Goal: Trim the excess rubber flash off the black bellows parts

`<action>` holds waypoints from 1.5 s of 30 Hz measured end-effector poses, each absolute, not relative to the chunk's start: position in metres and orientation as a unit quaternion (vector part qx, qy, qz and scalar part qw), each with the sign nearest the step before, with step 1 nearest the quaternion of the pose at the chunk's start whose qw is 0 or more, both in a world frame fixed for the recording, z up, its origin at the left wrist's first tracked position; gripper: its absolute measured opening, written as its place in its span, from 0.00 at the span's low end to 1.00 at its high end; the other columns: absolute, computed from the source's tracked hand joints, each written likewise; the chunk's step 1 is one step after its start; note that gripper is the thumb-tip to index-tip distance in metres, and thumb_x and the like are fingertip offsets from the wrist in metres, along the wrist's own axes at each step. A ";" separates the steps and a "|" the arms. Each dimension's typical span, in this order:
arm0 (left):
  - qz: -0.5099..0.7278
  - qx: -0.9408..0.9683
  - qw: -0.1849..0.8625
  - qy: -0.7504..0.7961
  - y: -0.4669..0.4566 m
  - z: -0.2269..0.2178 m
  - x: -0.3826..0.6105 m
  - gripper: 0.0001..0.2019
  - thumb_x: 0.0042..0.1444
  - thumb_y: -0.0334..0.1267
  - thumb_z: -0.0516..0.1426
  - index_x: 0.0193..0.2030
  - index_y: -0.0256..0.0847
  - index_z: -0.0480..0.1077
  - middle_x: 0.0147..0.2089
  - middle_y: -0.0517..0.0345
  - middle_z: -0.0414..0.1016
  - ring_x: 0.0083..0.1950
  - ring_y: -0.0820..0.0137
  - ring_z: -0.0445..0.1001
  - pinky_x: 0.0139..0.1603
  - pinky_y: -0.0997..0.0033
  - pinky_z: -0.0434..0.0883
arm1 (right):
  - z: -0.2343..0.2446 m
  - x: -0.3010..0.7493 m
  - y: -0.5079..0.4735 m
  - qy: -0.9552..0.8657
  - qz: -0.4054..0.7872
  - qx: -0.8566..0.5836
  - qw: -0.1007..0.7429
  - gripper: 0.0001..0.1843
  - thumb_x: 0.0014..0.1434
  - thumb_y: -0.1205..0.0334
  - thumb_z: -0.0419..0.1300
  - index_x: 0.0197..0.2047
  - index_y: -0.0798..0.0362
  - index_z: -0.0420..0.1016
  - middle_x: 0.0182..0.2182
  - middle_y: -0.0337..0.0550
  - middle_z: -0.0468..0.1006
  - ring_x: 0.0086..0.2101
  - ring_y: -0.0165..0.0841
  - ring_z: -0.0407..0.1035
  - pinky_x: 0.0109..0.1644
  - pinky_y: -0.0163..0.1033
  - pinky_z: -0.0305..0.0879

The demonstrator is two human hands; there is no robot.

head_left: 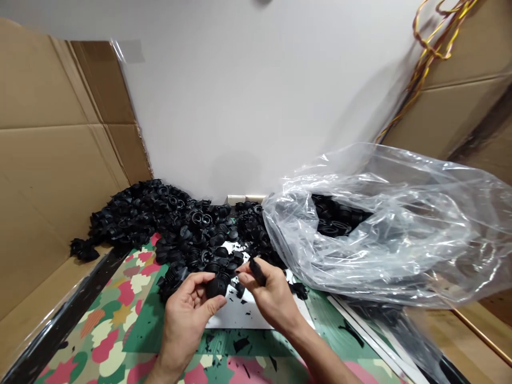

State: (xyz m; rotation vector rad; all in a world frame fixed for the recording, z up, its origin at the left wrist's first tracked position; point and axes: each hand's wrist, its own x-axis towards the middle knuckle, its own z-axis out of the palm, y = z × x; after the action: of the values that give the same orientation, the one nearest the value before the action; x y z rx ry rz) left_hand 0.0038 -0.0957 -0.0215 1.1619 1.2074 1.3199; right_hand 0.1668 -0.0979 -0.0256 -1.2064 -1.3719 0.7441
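Black cap (216, 288) | judged light, rubbery; best held by ribbed sides | left hand (190, 306): cap pinched near white sheet's (230, 321) left edge | right hand (269, 292): black piece (258, 272) gripped

Black was seen on the parts (176, 226), white on the sheet (228, 320), plain green on the mat (149, 317); the counter (106, 341) was patterned in pink, cream, green and tan

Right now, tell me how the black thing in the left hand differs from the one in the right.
The round part in the left hand is wide and ribbed; the slim piece in the right hand is long and narrow. The round part sits between thumb and fingertips, while the slim piece slants across the curled fingers. Both are black.
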 end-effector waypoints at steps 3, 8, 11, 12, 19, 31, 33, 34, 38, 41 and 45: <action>0.544 0.520 0.444 0.486 -0.094 -0.025 0.005 0.15 0.32 0.32 0.68 0.32 0.40 0.77 0.26 0.63 0.74 0.26 0.74 0.70 0.27 0.79 0.70 | -0.027 0.162 -0.103 -0.672 0.211 -0.452 0.548 0.08 0.52 0.71 0.55 0.32 0.54 0.76 0.26 0.42 0.74 0.27 0.32 0.69 0.29 0.33 0.63; 0.537 0.566 0.403 0.478 -0.093 -0.029 0.006 0.14 0.36 0.30 0.65 0.34 0.42 0.78 0.34 0.62 0.74 0.27 0.75 0.69 0.25 0.79 0.69 | -0.035 0.157 -0.105 -0.752 0.082 -0.442 0.481 0.14 0.50 0.78 0.52 0.35 0.54 0.72 0.28 0.41 0.72 0.25 0.30 0.68 0.27 0.31 0.61; 0.538 0.549 0.431 0.473 -0.092 -0.030 0.009 0.15 0.35 0.29 0.64 0.34 0.41 0.76 0.31 0.61 0.75 0.29 0.72 0.72 0.28 0.77 0.71 | -0.039 0.152 -0.106 -0.753 0.041 -0.471 0.458 0.12 0.50 0.77 0.50 0.32 0.53 0.69 0.27 0.40 0.71 0.22 0.30 0.66 0.24 0.32 0.58; 0.537 0.539 0.446 0.472 -0.092 -0.030 0.011 0.14 0.35 0.29 0.64 0.34 0.40 0.76 0.31 0.61 0.76 0.30 0.70 0.73 0.30 0.76 0.72 | -0.041 0.151 -0.106 -0.747 0.037 -0.483 0.455 0.11 0.50 0.76 0.50 0.31 0.53 0.68 0.26 0.40 0.71 0.22 0.30 0.65 0.24 0.33 0.57; 0.477 0.647 0.335 0.491 -0.097 -0.032 0.007 0.10 0.43 0.36 0.64 0.35 0.42 0.74 0.30 0.62 0.73 0.25 0.73 0.69 0.25 0.76 0.68 | -0.044 0.180 -0.087 -0.602 0.122 -0.683 0.395 0.06 0.50 0.72 0.54 0.29 0.52 0.65 0.24 0.40 0.71 0.23 0.33 0.66 0.26 0.34 0.58; 0.425 0.739 0.211 0.479 -0.092 -0.040 0.011 0.12 0.47 0.28 0.56 0.39 0.43 0.73 0.40 0.56 0.72 0.34 0.69 0.74 0.30 0.73 0.71 | -0.048 0.182 -0.112 -0.750 0.080 -0.491 0.436 0.11 0.55 0.75 0.51 0.33 0.54 0.72 0.28 0.41 0.73 0.26 0.29 0.69 0.28 0.31 0.61; 0.422 0.738 0.210 0.484 -0.094 -0.038 0.012 0.13 0.47 0.28 0.56 0.39 0.43 0.73 0.39 0.57 0.71 0.28 0.72 0.72 0.26 0.74 0.70 | -0.051 0.176 -0.114 -0.765 0.035 -0.481 0.427 0.10 0.59 0.72 0.51 0.36 0.54 0.73 0.28 0.41 0.73 0.24 0.28 0.69 0.25 0.30 0.58; 0.419 0.739 0.209 0.484 -0.094 -0.037 0.013 0.13 0.47 0.28 0.56 0.39 0.43 0.73 0.39 0.57 0.71 0.26 0.73 0.71 0.25 0.74 0.70 | -0.052 0.173 -0.115 -0.771 0.012 -0.480 0.417 0.10 0.60 0.71 0.51 0.36 0.54 0.73 0.28 0.41 0.73 0.23 0.28 0.69 0.24 0.31 0.56; 0.416 0.754 0.188 0.473 -0.095 -0.033 0.014 0.11 0.49 0.29 0.55 0.39 0.41 0.73 0.38 0.56 0.71 0.23 0.74 0.69 0.22 0.75 0.68 | -0.056 0.165 -0.113 -0.779 -0.056 -0.495 0.380 0.09 0.61 0.71 0.51 0.35 0.55 0.72 0.27 0.41 0.73 0.20 0.28 0.66 0.21 0.33 0.51; 0.423 0.767 0.157 0.456 -0.095 -0.031 0.015 0.11 0.50 0.28 0.54 0.38 0.40 0.73 0.37 0.55 0.71 0.27 0.72 0.72 0.23 0.75 0.69 | -0.053 0.163 -0.110 -0.793 -0.080 -0.507 0.327 0.08 0.59 0.72 0.53 0.33 0.54 0.70 0.26 0.39 0.72 0.19 0.28 0.65 0.21 0.35 0.48; 0.441 0.776 0.141 0.429 -0.095 -0.032 0.015 0.13 0.49 0.25 0.51 0.38 0.40 0.73 0.36 0.55 0.72 0.27 0.73 0.72 0.23 0.77 0.68 | -0.042 0.161 -0.105 -0.831 -0.085 -0.502 0.223 0.06 0.57 0.73 0.55 0.33 0.54 0.69 0.27 0.41 0.73 0.20 0.31 0.65 0.21 0.36 0.45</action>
State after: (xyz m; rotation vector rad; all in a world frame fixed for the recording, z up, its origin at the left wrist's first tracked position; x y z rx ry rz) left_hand 0.0153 -0.0952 -0.0316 2.2400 1.2382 1.2730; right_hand 0.1613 -0.1048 -0.0423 -1.3873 -2.2938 -0.2353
